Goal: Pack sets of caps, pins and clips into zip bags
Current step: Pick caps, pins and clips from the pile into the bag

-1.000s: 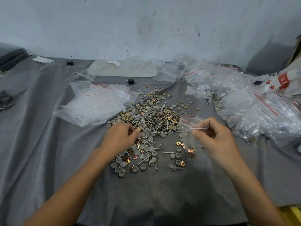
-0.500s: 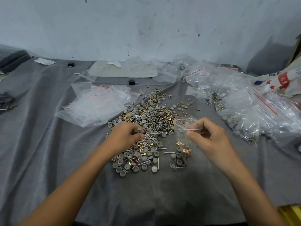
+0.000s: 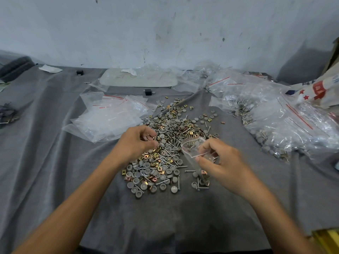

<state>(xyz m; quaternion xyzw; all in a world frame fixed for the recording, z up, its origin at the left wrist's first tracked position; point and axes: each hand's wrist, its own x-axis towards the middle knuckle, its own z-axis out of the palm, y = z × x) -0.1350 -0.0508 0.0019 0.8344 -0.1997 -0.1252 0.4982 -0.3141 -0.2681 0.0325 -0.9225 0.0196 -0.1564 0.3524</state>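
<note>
Pinching the zip bag (image 3: pixel 193 146) with your right hand (image 3: pixel 224 166), you curl your left hand (image 3: pixel 134 143) over the pile of parts (image 3: pixel 170 129); whether it grips anything is unclear.

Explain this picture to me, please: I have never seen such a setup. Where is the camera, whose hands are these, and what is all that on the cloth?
There is no machine here. A person works with two bare hands, and one camera worn on the head looks forward and down at them. A grey cloth covers the surface. In its middle lies a loose pile of grey caps, metal pins and brass-coloured clips. Left of it is a stack of empty zip bags; to the right lie filled bags. The right hand pinches a small zip bag at its open mouth, with a few parts already inside. The left hand curls its fingers over the pile; whether it holds a piece is unclear.
</note>
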